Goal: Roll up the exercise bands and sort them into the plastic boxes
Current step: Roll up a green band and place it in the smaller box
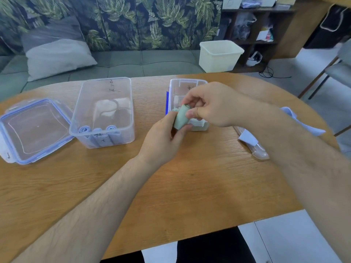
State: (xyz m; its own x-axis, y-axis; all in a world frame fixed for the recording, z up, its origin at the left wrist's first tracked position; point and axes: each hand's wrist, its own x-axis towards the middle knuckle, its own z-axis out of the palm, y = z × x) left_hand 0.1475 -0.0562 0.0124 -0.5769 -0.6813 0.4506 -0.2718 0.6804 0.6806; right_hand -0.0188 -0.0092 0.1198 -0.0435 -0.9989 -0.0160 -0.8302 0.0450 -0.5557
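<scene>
A pale green rolled-up exercise band [181, 117] is held between both hands just in front of the right clear plastic box [187, 83]. My left hand [163, 137] grips the roll from below, fingers curled round it. My right hand [210, 105] pinches its upper end with thumb and fingers. The left clear plastic box [106, 103] holds rolled light blue bands [98, 132] at its near end. A loose light blue band [303, 122] lies on the table to the right, partly hidden by my right forearm.
The left box's blue-edged lid [32, 130] lies open at the table's left end. A clear object [260, 150] lies under my right forearm. Behind the wooden table [190, 186] stand a sofa, a white bin [220, 56] and shelves; a chair is at right.
</scene>
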